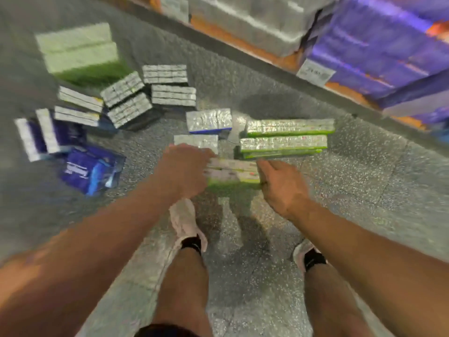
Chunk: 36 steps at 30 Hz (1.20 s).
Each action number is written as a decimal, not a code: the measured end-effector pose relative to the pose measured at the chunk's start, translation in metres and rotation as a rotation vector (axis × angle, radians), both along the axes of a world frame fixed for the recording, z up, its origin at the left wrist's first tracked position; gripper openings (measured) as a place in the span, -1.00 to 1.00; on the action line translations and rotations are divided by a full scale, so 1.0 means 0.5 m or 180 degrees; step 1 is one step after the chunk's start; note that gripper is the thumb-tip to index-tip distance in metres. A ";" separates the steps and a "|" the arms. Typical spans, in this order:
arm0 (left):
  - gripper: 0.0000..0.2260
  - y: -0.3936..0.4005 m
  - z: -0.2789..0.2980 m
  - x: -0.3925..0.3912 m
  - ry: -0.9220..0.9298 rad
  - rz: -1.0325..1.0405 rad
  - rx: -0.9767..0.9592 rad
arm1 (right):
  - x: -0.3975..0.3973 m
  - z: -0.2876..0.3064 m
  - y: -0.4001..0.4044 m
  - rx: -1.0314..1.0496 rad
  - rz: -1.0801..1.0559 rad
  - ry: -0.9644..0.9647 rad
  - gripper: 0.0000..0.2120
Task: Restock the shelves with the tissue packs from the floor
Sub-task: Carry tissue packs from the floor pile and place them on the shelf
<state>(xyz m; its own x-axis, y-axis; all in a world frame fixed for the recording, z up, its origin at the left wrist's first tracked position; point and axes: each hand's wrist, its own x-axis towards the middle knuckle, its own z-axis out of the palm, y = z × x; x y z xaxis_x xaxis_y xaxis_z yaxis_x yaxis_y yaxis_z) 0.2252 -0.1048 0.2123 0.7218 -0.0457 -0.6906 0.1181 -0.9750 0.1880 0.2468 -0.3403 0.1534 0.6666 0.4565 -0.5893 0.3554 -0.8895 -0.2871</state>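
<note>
Here both hands — left (184, 171), right (279, 188) — grip a glossy (green-edged) rectangular tissue pack (232, 171).

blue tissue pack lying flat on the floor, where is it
In the head view the blue tissue pack lies on the floor at the left, just left of the left hand and in front of the upright blue-and-white packs.

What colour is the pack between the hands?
White with green trim, the pack shows best in the head view.
</note>
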 end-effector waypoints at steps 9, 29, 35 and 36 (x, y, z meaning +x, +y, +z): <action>-0.63 0.263 0.685 -0.124 -0.1186 0.1055 0.0947 | 0.069 0.565 0.329 0.1551 0.0747 -0.0808 -0.20; -0.56 -0.119 1.211 -1.126 -0.2108 0.4951 0.3121 | -0.716 1.174 0.613 0.4216 0.4516 -0.0921 -0.31; -0.49 -0.235 1.291 -1.544 -0.1593 0.5762 0.3830 | -1.250 1.243 0.627 0.4873 0.5348 -0.0279 -0.29; -0.48 -0.256 1.306 -1.603 -0.1551 0.5902 0.3861 | -1.330 1.255 0.622 0.4951 0.5459 -0.0136 -0.30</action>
<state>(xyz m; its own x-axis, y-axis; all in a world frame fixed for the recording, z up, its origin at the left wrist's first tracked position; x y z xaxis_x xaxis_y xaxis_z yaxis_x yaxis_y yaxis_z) -0.5764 -0.2329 0.8651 -0.4697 0.8238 0.3172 0.8781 0.4732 0.0714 -0.4182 -0.0292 0.7808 -0.6891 0.3445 0.6375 0.2953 0.9369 -0.1871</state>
